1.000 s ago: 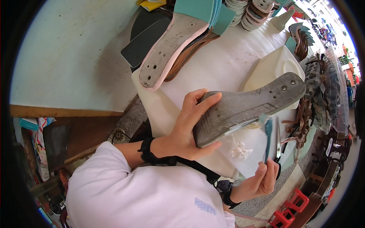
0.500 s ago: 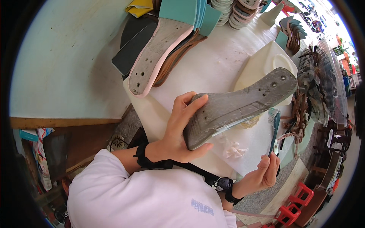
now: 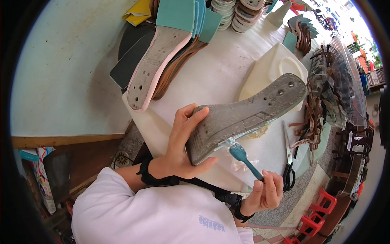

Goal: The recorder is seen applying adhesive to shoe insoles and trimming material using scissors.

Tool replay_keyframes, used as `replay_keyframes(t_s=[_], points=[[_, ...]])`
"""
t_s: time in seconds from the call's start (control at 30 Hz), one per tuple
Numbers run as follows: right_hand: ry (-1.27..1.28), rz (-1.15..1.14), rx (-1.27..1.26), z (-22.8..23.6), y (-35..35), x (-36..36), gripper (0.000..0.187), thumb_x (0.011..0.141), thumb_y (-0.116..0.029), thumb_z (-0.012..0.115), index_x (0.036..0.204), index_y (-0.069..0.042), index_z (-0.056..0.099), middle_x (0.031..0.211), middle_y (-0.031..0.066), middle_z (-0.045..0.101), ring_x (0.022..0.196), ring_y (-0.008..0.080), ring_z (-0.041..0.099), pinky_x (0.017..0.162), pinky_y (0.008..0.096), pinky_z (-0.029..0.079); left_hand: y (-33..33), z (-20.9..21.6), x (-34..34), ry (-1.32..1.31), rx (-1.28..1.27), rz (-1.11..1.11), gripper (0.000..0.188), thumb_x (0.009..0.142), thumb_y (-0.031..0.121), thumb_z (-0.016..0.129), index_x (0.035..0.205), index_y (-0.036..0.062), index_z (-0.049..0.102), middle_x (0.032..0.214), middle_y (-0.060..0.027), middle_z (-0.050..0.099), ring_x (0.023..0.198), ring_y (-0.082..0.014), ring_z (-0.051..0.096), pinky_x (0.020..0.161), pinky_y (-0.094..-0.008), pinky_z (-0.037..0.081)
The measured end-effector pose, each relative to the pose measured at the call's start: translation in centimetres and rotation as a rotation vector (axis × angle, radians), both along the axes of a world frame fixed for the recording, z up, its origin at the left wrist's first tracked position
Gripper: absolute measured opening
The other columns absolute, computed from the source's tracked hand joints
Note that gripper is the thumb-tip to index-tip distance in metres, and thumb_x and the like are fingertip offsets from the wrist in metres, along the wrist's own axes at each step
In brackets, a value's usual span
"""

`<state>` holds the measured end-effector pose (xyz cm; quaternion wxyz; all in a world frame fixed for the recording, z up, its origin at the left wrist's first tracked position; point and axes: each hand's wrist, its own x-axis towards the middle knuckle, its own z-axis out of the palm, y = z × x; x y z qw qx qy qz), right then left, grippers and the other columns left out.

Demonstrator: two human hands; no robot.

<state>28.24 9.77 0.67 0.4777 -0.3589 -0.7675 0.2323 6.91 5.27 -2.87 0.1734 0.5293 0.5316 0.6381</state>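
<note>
My left hand (image 3: 178,142) grips the heel end of a grey sole-shaped shoe form (image 3: 248,114), thumb and fingers on opposite edges. The form is tilted, its scuffed flat face toward me and its rounded, holed end pointing up and right. Between the fingers of my right hand (image 3: 266,191) is a teal toothbrush (image 3: 241,156), held by the end of its handle. Its bristle head rests against the form's lower edge, where a pale wet-looking strip runs. Behind the brush lies a crumpled white wad (image 3: 239,164), partly hidden.
A cream plastic jug (image 3: 260,67) lies behind the form. Black-handled scissors (image 3: 288,175) are at the table's right edge, near brown straps (image 3: 313,118). Pink-edged sole forms (image 3: 144,77) with teal sheets (image 3: 174,16) are stacked at the upper left. Red stools (image 3: 312,223) stand on the floor.
My right hand has brought the toothbrush left, from upright beside the form onto its lower edge. The scissors are now uncovered. The whole view has shifted slightly.
</note>
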Motion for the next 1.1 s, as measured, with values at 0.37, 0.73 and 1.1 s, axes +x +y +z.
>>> replay_keyframes(t_s=[0.37, 0.73, 1.1], points=[[-0.056, -0.377, 0.111, -0.4, 1.8, 0.5, 0.019, 0.08, -0.006, 0.064, 0.094, 0.005, 0.065, 0.081, 0.012, 0.058, 0.068, 0.0163, 0.053, 0.055, 0.0253, 0.041, 0.1, 0.1, -0.1, 0.022, 0.015, -0.024, 0.084, 0.059, 0.016, 0.071, 0.132, -0.0031, 0.035, 0.119, -0.0235, 0.033, 0.108, -0.0325, 0.038, 0.093, -0.04, 0.031], [-0.043, -0.26, 0.09, 0.0, 0.4, 0.2, 0.023, 0.073, 0.0, 0.065, 0.094, 0.008, 0.064, 0.077, 0.0144, 0.057, 0.063, 0.0204, 0.054, 0.053, 0.0274, 0.042, 0.2, 0.0, 0.2, 0.037, 0.015, -0.019, 0.083, 0.059, 0.015, 0.071, 0.132, -0.0022, 0.035, 0.12, -0.0234, 0.033, 0.108, -0.0332, 0.038, 0.093, -0.0407, 0.031], [-0.053, -0.117, 0.091, -0.4, -0.2, 0.4, 0.024, 0.075, -0.006, 0.065, 0.095, 0.007, 0.064, 0.076, 0.0155, 0.057, 0.064, 0.0207, 0.052, 0.054, 0.0268, 0.04, 0.0, 0.5, -0.2, 0.076, -0.016, -0.026, 0.082, 0.061, 0.013, 0.072, 0.133, 0.0004, 0.034, 0.119, -0.0215, 0.032, 0.11, -0.0335, 0.036, 0.093, -0.0404, 0.033]])
